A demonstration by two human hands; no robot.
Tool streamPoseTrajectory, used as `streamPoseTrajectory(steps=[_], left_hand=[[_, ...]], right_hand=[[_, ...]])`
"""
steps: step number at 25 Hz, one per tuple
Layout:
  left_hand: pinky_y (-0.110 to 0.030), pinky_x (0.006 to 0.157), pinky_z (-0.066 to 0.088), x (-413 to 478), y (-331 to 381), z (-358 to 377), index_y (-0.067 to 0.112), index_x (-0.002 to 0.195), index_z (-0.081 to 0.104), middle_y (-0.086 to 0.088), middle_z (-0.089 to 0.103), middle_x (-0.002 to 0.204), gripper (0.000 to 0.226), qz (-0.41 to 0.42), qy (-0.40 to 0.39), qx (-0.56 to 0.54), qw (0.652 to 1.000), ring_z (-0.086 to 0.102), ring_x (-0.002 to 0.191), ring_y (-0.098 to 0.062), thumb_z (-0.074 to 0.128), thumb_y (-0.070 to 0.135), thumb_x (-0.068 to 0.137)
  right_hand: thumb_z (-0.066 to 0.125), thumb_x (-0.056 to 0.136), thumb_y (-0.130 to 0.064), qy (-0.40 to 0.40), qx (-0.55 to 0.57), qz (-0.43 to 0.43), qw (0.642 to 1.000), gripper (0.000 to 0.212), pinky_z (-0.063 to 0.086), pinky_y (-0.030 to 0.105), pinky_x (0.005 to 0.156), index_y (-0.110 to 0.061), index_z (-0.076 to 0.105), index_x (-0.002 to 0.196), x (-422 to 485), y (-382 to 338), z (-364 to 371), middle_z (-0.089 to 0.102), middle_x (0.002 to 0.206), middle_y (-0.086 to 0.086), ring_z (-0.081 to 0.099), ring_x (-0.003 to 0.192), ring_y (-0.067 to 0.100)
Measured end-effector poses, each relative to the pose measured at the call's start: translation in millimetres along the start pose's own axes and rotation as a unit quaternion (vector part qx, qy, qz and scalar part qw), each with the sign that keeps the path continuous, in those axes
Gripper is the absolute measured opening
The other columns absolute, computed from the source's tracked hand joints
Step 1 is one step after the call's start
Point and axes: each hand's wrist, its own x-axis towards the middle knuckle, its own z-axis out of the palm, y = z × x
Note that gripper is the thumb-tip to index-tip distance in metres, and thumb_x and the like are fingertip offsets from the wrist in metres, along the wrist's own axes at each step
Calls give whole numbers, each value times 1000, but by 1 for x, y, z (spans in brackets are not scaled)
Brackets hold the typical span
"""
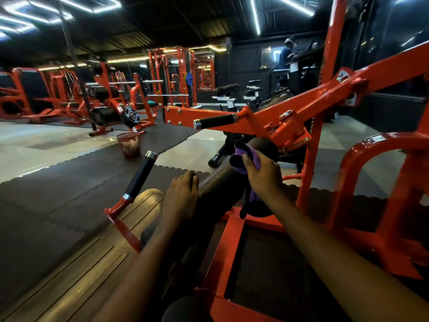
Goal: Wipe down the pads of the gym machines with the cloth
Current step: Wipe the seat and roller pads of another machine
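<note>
Cloth [246,152], bunched purple, sits at the far end of the roller pad [217,183], clamped in the grip of the right hand [263,176] for wiping, while the left hand [182,196], grip apart, rests nearer on that pad, likely steadying it.

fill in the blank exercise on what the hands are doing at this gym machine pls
1. The right hand grips a crumpled ____ cloth.
2. The left hand, holding ____, rests on the long black cylindrical roller pad.
3. The machine's tubular steel frame is painted ____.

Missing words: purple; nothing; orange.
</note>
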Motion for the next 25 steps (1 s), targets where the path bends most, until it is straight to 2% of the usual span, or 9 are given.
streamPoseTrajectory(steps=[2, 6, 9, 12, 14, 16, 18, 20, 25], left_hand=[[-44, 80, 50, 2, -4, -2, 17, 101, 60, -5, 65, 103, 27, -9, -2, 9, 1000, 58, 96, -24, 39, 33, 106], [-44, 80, 48, 5, -10, -4, 16, 99, 58, -6, 63, 101, 25, -13, -17, 23, 1000, 57, 95, -26, 39, 32, 106], [-44, 83, 47, 7, -14, -7, 15, 100, 58, -7, 63, 102, 25, -18, -22, 31, 999, 56, 96, -25, 38, 31, 106], [-45, 87, 48, 9, -20, -9, 13, 104, 60, -9, 64, 107, 28, -30, -38, 52, 997, 57, 99, -27, 38, 30, 106], [-43, 87, 48, 13, -24, -7, 12, 108, 60, -11, 66, 111, 30, -46, -66, 72, 994, 59, 101, -28, 37, 30, 107], [-42, 88, 48, 17, -30, 0, 11, 113, 60, -14, 66, 115, 33, -75, -102, 81, 989, 59, 104, -30, 35, 32, 107], [-42, 91, 47, 19, -37, 9, 9, 116, 59, -17, 65, 121, 37, -102, -139, 78, 982, 59, 108, -33, 33, 34, 108], [-43, 92, 47, 17, -42, 18, 10, 116, 60, -17, 65, 122, 41, -110, -158, 83, 978, 59, 110, -32, 32, 38, 107], [-37, 82, 46, 8, -44, 27, 13, 114, 62, -11, 67, 114, 45, -92, -116, 134, 980, 61, 100, -26, 29, 44, 107]], right_hand=[[49, 97, -57, -1, -14, -12, 1000, 48, 45, 30, 74, -20, 70, 120, 11, 0, 7, 71, 100, 12, 66, 94, 28], [56, 101, -42, 7, -46, -53, 998, 36, 41, 31, 69, -10, 70, 101, 28, -8, 20, 67, 87, 12, 63, 84, 29], [52, 99, -49, -13, -86, -94, 992, 42, 49, 40, 76, -12, 69, 105, 36, -17, 39, 68, 92, 10, 63, 89, 31], [50, 98, -51, -55, -136, -127, 981, 44, 48, 46, 92, -17, 67, 120, 42, -25, 63, 69, 114, 9, 58, 112, 33], [51, 100, -50, -133, -213, -139, 958, 43, 34, 52, 106, -21, 61, 131, 41, -23, 81, 58, 141, 5, 43, 134, 33], [41, 100, -59, -232, -322, -145, 906, 50, 14, 63, 114, -29, 57, 136, 31, -11, 103, 39, 159, -1, 23, 148, 33], [28, 95, -69, -260, -379, -165, 873, 60, 6, 67, 114, -34, 59, 132, 22, 5, 115, 45, 154, -2, 26, 148, 32], [23, 91, -70, -235, -391, -204, 866, 61, 15, 63, 112, -34, 62, 123, 28, 17, 110, 58, 139, -4, 38, 139, 29], [47, 91, -59, -144, -392, -113, 902, 39, 23, 57, 110, -30, 68, 108, 44, 22, 106, 65, 127, -5, 46, 129, 29]])
